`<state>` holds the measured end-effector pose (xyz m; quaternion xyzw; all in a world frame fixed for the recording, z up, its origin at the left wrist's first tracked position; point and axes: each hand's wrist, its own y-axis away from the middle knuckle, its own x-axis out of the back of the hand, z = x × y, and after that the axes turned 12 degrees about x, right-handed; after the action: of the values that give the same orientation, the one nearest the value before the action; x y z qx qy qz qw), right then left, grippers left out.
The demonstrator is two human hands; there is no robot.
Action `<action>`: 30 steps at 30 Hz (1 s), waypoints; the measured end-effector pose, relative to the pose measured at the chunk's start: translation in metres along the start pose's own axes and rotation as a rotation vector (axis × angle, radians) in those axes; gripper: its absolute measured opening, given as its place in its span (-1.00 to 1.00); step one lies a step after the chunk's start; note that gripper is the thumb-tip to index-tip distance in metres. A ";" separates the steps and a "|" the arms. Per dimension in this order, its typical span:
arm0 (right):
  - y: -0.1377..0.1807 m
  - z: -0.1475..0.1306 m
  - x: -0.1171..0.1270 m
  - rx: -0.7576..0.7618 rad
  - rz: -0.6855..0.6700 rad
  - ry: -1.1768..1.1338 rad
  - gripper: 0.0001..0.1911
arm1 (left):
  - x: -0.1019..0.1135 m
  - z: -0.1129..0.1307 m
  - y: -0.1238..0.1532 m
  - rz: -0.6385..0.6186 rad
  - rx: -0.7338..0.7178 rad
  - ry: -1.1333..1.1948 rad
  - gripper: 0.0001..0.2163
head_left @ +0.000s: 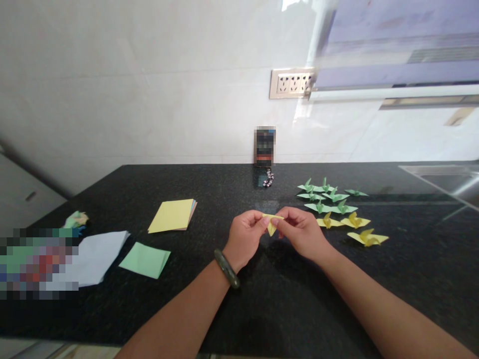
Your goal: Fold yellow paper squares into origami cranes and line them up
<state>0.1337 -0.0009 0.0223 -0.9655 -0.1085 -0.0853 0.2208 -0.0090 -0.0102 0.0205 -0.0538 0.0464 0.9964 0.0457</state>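
Two forearms [179,309] slant over the dark counter [277,309]; left hand [245,237] and right hand [303,232] pinch a folded yellow paper [271,229] between them, its wide edge spanning hand to hand, its tip toward the person, neither hand nearer.

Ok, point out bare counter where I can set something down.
The black counter is bare between the yellow paper stack and the left hand, and right of the yellow cranes. It is crowded beside the right hand, where those and the green cranes cluster, and at left, around the white paper and green paper.
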 end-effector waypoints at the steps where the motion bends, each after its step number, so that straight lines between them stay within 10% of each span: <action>1: 0.000 -0.001 0.000 0.002 0.020 0.014 -0.76 | 0.000 0.000 0.000 -0.017 0.015 0.025 -0.84; 17: -0.001 -0.002 0.002 0.084 -0.127 -0.226 -0.80 | 0.000 0.004 0.002 -0.391 0.404 0.421 -0.78; 30: -0.004 0.006 0.000 -0.091 0.092 -0.255 -0.74 | 0.000 -0.002 -0.003 -0.047 0.068 0.242 -0.78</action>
<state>0.1337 0.0050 0.0185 -0.9814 -0.0876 0.0434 0.1651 -0.0080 -0.0073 0.0180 -0.1730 0.0840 0.9792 0.0651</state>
